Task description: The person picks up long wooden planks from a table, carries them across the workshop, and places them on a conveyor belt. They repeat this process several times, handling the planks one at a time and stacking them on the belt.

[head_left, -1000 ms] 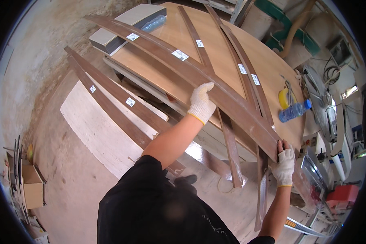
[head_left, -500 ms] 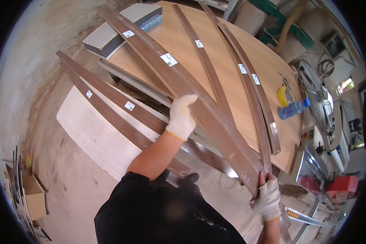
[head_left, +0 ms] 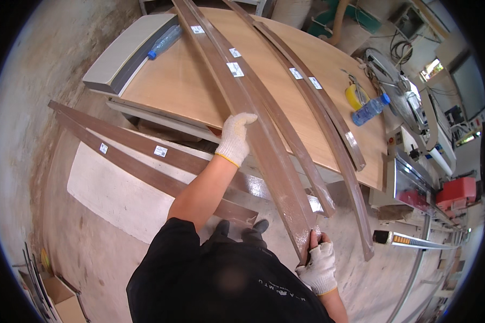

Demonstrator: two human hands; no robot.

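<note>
A long, wide brown board (head_left: 267,156) with white labels slants across the wooden tabletop, its near end jutting past the table edge toward me. My left hand (head_left: 234,139), in a white knit glove, grips the board's left edge partway along, thumb lying on top. At the near end my right hand (head_left: 318,269), gloved with bare fingertips showing, is closed on the board's corner. A narrower brown strip (head_left: 302,151) lies close along the board's right side. Farther right, two more brown strips (head_left: 328,118) rest close together.
Two brown strips (head_left: 140,169) lie at lower left over a pale panel (head_left: 113,199). A grey-and-white block (head_left: 129,51) and a plastic bottle (head_left: 165,42) occupy the table's far left. At right are yellow tape (head_left: 355,97), a blue-capped bottle (head_left: 371,110) and machinery (head_left: 399,81).
The view has shifted. My right hand has swung the board's near end left and toward me. The gap between the board and the narrower strip at its right has narrowed.
</note>
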